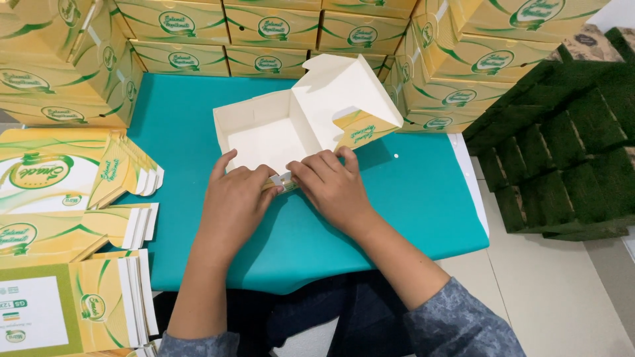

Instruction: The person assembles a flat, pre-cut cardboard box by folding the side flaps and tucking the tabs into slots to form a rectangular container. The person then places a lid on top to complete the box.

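A half-folded cardboard box (pixel 268 135), white inside and yellow-green outside, sits open on the teal mat (pixel 410 205). Its lid (pixel 344 89) stands tilted up at the right. My left hand (pixel 233 201) and my right hand (pixel 331 185) meet at the box's near wall, both pinching a small folded flap (pixel 284 182) between their fingertips. The near wall itself is mostly hidden behind my fingers.
Finished yellow boxes are stacked in rows along the back (pixel 264 33), at the left (pixel 59 59) and at the right (pixel 463 73). Flat unfolded box blanks (pixel 59 218) lie piled at my left. A dark green stepped block (pixel 562 145) stands at the right on the pale floor.
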